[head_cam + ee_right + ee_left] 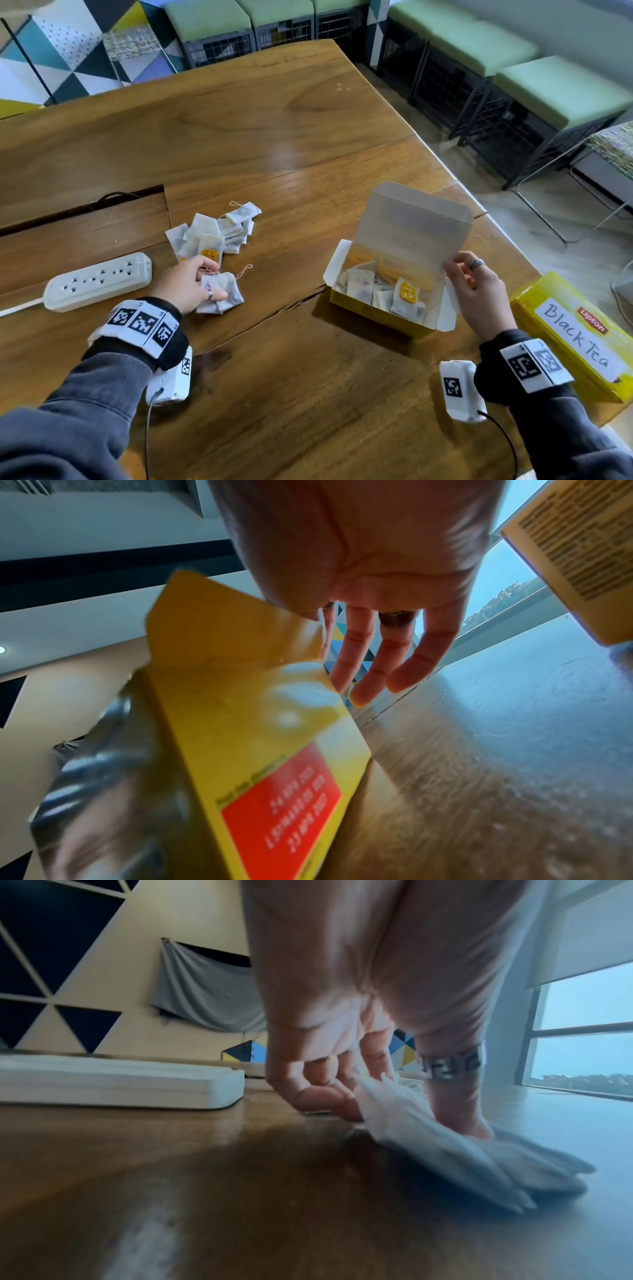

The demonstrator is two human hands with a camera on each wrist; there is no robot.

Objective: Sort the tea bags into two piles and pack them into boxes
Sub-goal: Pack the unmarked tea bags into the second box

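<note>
A: Wooden tabletop [308, 144], green-cushioned stools behind it. What's on it?

B: 1 open yellow box [380, 308] with tea bags already inside, its lid [414, 222] standing up. A closed box marked "Black Tea" [575, 335] lies just beside it at the right edge. A loose pile of tea bags [214, 233] lies left of centre, near a white power strip [97, 281].

A: And the hands?

B: The left hand [186, 286] is down on a small bunch of tea bags [221, 293] just in front of the pile; in the left wrist view its fingers [318, 1096] and thumb curl round the paper, pinching it. The right hand [479, 291] has its fingers [363, 653] loosely spread, fingertips at the lid's edge. Whether it truly grips the lid, I cannot tell.

A: So which step?

B: Packing, I'd judge: 1 box looks finished, the open one is being filled. Next the bunch needs lifting across and dropping in while the lid stays back.
</note>
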